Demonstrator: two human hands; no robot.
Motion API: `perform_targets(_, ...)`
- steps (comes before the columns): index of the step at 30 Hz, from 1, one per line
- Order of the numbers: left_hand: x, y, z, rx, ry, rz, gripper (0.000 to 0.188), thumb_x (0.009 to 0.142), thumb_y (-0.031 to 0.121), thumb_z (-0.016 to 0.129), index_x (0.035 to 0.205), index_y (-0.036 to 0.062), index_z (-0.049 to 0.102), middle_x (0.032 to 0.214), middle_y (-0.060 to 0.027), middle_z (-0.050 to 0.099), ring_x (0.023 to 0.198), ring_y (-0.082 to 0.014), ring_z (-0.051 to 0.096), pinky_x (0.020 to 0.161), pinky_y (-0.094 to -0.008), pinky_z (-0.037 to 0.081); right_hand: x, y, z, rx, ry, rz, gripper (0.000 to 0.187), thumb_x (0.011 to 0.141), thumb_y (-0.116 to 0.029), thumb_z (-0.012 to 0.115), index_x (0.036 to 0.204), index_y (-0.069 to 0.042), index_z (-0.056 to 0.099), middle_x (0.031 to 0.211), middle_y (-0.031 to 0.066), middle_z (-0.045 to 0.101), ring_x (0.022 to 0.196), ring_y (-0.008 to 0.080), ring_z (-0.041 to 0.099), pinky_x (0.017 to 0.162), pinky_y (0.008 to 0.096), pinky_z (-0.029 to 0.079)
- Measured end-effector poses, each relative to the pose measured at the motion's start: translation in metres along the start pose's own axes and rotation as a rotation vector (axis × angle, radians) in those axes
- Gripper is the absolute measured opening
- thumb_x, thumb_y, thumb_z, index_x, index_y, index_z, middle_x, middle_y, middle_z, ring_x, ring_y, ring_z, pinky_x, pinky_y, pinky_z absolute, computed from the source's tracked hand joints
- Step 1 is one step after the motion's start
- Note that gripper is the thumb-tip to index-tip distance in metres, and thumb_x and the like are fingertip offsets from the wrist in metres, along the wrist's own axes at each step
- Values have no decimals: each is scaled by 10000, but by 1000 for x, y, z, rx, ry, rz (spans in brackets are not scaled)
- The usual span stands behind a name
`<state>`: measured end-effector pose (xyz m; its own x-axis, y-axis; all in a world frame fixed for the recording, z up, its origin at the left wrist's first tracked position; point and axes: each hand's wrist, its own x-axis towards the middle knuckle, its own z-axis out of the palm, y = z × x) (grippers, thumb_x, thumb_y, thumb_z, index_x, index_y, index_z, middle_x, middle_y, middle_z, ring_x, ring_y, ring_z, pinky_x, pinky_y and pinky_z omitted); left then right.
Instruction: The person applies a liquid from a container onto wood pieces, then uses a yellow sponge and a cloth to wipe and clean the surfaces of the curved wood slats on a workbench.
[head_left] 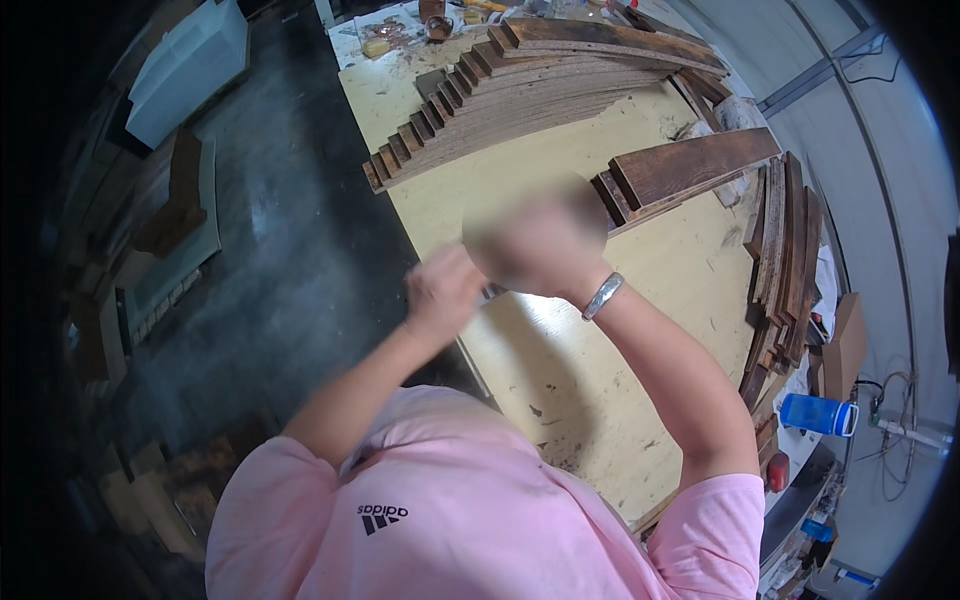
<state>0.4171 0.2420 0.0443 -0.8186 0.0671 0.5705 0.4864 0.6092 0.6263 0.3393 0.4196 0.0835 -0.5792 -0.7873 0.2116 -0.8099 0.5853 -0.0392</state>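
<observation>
The left hand (445,287) and blurred right hand (540,240) are close together above the tabletop (655,270), grip impossible to tell; brown boards (697,167) lie near the right; two-handed handling seems underway, next wanting steadiness.

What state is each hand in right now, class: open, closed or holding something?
Left hand: looks curled but blurred; open, closed or holding cannot be told.
Right hand: blurred over; cannot be told.

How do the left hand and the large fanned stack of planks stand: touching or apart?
Apart. The head view shows a plain gap: yellow tabletop shows between the left hand and the fanned stack of planks.
</observation>
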Motion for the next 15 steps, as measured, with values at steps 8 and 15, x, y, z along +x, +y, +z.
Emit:
perform_targets(8, -1, -13, -1, 65, -26, -26, 106, 786, 79, 725, 733, 59, 636, 733, -104, 587, 711, -311, 621, 614, -411, 487, -2, 5, 3, 50, 24, 29, 174, 778, -276, 705, 810, -109, 666, 741, 110, 656, 688, 311, 621, 676, 443, 476)
perform_targets(15, 6, -30, -3, 118, 42, -110, 106, 767, 86, 742, 757, 61, 640, 732, -110, 587, 702, -313, 618, 612, -411, 489, -2, 5, 5, -40, -104, 3, 144, 791, -252, 692, 821, -113, 666, 746, 101, 655, 695, 309, 616, 676, 432, 474)
